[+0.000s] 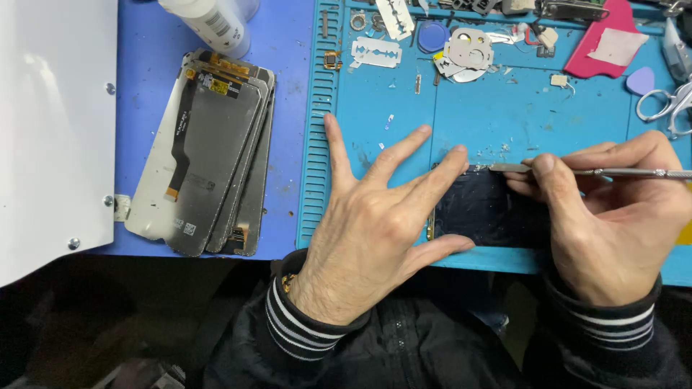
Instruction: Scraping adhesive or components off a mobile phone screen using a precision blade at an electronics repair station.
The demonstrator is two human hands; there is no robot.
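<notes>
Two hands [375,230] [613,216] over half-hidden dark panel [479,212]

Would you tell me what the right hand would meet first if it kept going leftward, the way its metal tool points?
Probably the left hand's fingertips, pressed on the dark phone panel; the right hand's metal tool tip lies very close to them.

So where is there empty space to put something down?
Bare mat lies between the razor blade and the hands. Bare blue table runs between the screen stack and the mat. The mat's top edge is crowded with parts, and scissors sit at right.
</notes>
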